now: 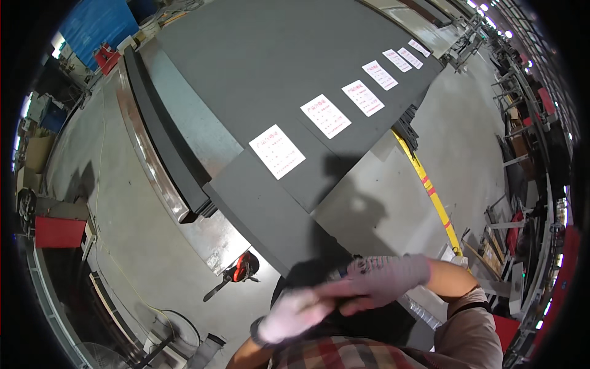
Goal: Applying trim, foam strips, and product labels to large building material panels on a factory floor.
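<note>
My left hand (296, 315), in a pale glove, is close in front of my body and smeared by motion. Against its fingertips lies my right hand (384, 281), also gloved and partly blurred. The hands meet near the closest corner of a dark grey panel (258, 200); whether anything is between them cannot be made out. Farther off, several white printed paper sheets (277, 152) with red and dark print lie in a row along the right edge of the grey panels, another sheet (326, 115) among them.
Long dark strips (163, 135) are stacked to the left. A black-and-orange tool (244, 268) lies left of my hands. Yellow tape with red marks (428, 187) runs along the floor to the right. A red box (60, 232) stands at far left, racks (513, 234) at right.
</note>
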`<state>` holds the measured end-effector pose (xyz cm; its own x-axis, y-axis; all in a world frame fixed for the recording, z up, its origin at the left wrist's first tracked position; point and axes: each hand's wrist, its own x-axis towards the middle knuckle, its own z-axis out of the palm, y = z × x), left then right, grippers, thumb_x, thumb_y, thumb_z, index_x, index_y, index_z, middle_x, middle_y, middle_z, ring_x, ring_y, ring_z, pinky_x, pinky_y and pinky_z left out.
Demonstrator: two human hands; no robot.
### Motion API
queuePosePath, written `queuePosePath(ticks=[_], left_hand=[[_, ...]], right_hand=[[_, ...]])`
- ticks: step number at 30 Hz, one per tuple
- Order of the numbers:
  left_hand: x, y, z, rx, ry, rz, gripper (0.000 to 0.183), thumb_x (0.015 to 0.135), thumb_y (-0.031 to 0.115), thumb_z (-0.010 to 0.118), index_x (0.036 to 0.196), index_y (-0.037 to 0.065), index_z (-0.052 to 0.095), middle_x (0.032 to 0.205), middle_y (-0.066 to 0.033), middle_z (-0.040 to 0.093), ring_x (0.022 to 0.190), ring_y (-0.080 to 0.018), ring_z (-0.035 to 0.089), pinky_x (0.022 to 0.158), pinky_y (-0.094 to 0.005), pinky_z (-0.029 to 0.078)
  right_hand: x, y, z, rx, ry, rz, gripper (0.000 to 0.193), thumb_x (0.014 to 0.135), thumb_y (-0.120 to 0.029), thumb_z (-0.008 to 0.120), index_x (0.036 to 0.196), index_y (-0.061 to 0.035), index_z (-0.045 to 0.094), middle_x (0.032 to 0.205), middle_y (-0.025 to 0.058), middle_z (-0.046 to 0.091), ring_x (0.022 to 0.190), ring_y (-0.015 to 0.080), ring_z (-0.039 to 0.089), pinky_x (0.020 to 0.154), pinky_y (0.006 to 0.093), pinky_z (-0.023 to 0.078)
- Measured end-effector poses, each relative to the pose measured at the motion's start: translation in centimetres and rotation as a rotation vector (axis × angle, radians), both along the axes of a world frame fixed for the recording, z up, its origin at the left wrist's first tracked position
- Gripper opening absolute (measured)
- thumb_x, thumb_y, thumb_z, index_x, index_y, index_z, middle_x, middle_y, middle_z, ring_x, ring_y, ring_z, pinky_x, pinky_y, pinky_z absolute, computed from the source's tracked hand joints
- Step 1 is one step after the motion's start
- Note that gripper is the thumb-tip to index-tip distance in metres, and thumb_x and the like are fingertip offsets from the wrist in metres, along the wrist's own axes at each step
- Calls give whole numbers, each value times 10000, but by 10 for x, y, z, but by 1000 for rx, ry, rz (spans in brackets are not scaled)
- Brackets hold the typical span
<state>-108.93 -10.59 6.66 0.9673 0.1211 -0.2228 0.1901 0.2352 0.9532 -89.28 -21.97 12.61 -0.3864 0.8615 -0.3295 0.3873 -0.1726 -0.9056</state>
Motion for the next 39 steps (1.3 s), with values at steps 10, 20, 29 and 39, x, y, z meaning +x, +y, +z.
queuePosePath(ticks=[10,20,29,39], left_hand=[[-58,-47,-241,-631,47,76,398,910,250,593,1247,51,520,1128,-71,600,992,-201,591,847,-345,494],[-88,-36,-234,-29,223,-19,317,878,236,629,1132,51,582,1076,-80,613,1054,-235,591,880,-372,496],[-36,-30,-71,936,23,272,328,587,172,790,764,83,529,702,-102,535,650,-295,563,582,-371,457],[-41,-44,-119,-338,399,405,510,770,141,736,1204,43,486,1011,-60,597,905,-183,590,798,-303,490]], right_hand=[[56,-68,-258,-245,-35,-350,506,806,-407,715,1112,-15,622,973,119,679,918,209,640,787,337,486],[-106,-37,-110,276,-855,-559,567,608,-481,778,977,-134,522,1246,202,454,1185,427,424,952,707,258],[-73,-34,-69,450,-292,-641,512,713,-402,725,1060,-50,592,1119,160,536,1084,348,487,1000,480,353],[35,-54,-142,-58,-652,-354,169,832,-243,564,891,-133,677,762,67,679,762,262,671,657,387,503]])
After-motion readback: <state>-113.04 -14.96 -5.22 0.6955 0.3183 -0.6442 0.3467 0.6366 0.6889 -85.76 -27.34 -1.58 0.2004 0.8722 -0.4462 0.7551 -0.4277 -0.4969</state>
